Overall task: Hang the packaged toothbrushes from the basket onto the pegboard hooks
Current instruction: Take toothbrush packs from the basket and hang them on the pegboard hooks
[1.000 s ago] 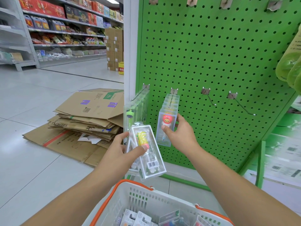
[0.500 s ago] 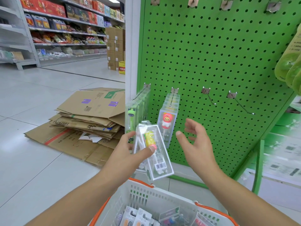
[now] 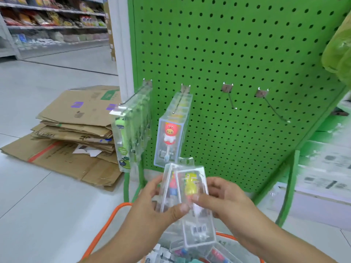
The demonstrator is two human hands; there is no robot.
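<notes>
Four hooks [image 3: 228, 95] cross mid-frame on the green pegboard [image 3: 237, 54]; the two leftmost carry toothbrush packs [image 3: 169, 141]. At lower centre, above the basket [image 3: 106, 226], the left hand [image 3: 152, 207] and right hand [image 3: 224, 200] pinch two clear packs [image 3: 191, 196], fingers curled round their edges.

No wording, brand or number can be read anywhere. The clear plastic toothbrush pack with the yellow figure [image 3: 193, 188] carries a white barcode sticker [image 3: 199, 229], its digits too blurred. Print on the flattened brown cardboard boxes [image 3: 76, 118] is likewise illegible.
</notes>
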